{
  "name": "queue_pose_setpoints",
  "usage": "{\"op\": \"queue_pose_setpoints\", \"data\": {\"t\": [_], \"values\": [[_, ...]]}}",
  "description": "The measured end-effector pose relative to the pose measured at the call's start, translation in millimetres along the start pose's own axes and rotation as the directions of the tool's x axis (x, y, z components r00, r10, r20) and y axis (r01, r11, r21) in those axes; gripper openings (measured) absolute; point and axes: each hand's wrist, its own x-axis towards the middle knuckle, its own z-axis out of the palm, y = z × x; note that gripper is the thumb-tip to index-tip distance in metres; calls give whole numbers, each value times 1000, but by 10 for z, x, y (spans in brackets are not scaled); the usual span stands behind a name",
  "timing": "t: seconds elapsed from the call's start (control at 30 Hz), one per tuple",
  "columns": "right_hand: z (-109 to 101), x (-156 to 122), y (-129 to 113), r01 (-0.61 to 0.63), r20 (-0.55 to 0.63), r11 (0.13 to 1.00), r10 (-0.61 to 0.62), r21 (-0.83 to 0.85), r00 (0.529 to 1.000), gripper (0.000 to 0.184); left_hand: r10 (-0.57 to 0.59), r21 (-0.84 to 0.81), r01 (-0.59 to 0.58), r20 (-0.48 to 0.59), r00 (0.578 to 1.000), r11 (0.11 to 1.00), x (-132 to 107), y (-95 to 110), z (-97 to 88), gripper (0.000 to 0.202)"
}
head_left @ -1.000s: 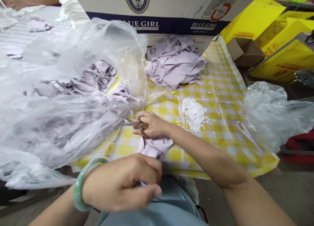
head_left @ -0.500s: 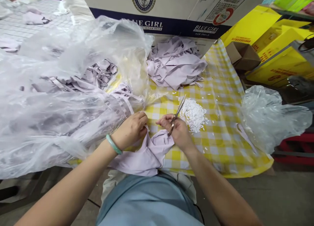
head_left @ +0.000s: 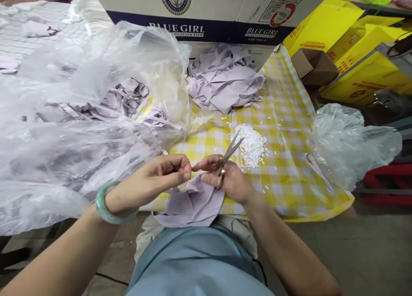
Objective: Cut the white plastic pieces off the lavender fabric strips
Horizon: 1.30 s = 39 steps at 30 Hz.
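Note:
In my right hand (head_left: 234,180) is a small pair of scissors (head_left: 230,152), its blades parted and pointing up and away over a heap of small white pieces (head_left: 252,145). My left hand (head_left: 165,171), with a pale green bangle (head_left: 111,203) on the wrist, is closed in a pinch. Its fingertips meet those of my right hand, and whatever they grip is too small to make out. A pale lilac cloth piece (head_left: 196,203) lies below both hands at the table's front edge, partly hidden by the fingers.
Clear plastic bags (head_left: 74,154) holding lilac pieces cover the left side. A lilac pile (head_left: 227,79) lies before a large carton (head_left: 222,13). The checked tablecloth (head_left: 286,171) bears a crumpled plastic bag (head_left: 350,141) at right. Yellow boxes (head_left: 363,81) stand beyond.
My left hand has let the cloth drop, turned over and come to my right fingertips. The scissors' blades have opened and lifted off the cloth. The view has shifted slightly.

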Motion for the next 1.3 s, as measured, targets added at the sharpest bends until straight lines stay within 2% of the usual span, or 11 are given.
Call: {"op": "queue_pose_setpoints", "data": {"t": [0.1, 0.2, 0.4, 0.5, 0.63, 0.77, 0.83, 0.93, 1.03, 1.13, 1.3], "values": [[105, -30, 120, -93, 95, 996, 93, -8, 991, 38, 47, -44, -53, -120, 992, 998, -23, -15, -53, 21], [126, -23, 143, -107, 25, 994, 107, 9, 994, 31, 91, 60, -81, -182, 979, 995, -53, 11, -124, 22], [355, 133, 241, -96, 109, 995, 92, 27, 990, 39, 153, 179, -116, -213, 965, 977, -83, 177, -208, 21], [417, 208, 298, -85, 30, 993, 83, 77, 996, 27, 173, 329, -87, -241, 955, 940, -111, 218, -264, 23], [106, 261, -11, 35, -27, 998, -34, 47, 999, 26, 0, 560, 33, -60, 998, 828, -151, 106, -329, 32], [-90, 269, -276, 77, 11, 997, -77, 9, 997, 26, -82, 429, 11, 149, 985, 903, -117, -5, -296, 36], [6, 254, -169, 83, 70, 996, -81, -29, 994, 29, -47, 396, 7, 92, 995, 918, -86, 10, -286, 38], [265, 220, 207, -36, 173, 997, 47, -62, 984, 46, 36, 425, -17, -36, 999, 905, -58, 92, -339, 41], [406, 214, 464, -145, 101, 986, 153, -84, 983, 44, 77, 514, -5, -118, 990, 858, -75, 155, -454, 38], [313, 252, 343, -115, 35, 991, 118, -68, 992, 36, 114, 573, 13, -187, 976, 820, -153, 132, -530, 32], [42, 329, -210, 40, 38, 998, -42, 55, 998, 29, 242, 417, -73, -369, 897, 906, -326, -20, -365, 32]]}}
